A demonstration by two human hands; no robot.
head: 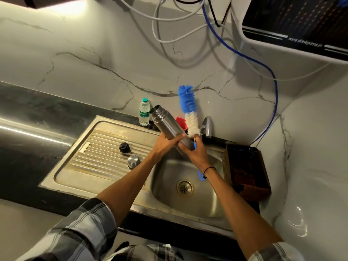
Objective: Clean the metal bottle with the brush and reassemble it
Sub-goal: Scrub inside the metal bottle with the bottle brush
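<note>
From the head view, your left hand (165, 144) had its grip curled round the lower body of the open, cylindrical stainless-steel bottle (165, 125), holding it tilted over the steel sink basin (169, 178), its open mouth pointing up and to the left. Your right hand (195, 153) had its grip closed on the blue plastic handle of the long bottle brush (189, 108), just beside the bottle's base. The brush stood outside the bottle, its white and blue bristles pointing up toward the marble wall, and the handle's end showed below your wrist, beside a thin black wristband (209, 169).

On the ribbed steel drainboard (90, 161) to your left lay 2 loose parts, near each other but apart: a round black stopper (124, 147) and a domed metal cap (133, 161).

A clear plastic water bottle with a green cap (144, 114) stood on the dark surface (33, 113) behind the drainboard. A grey tap (207, 126) rose behind the basin, and a dark woven basket (244, 170) sat to its right.
</note>
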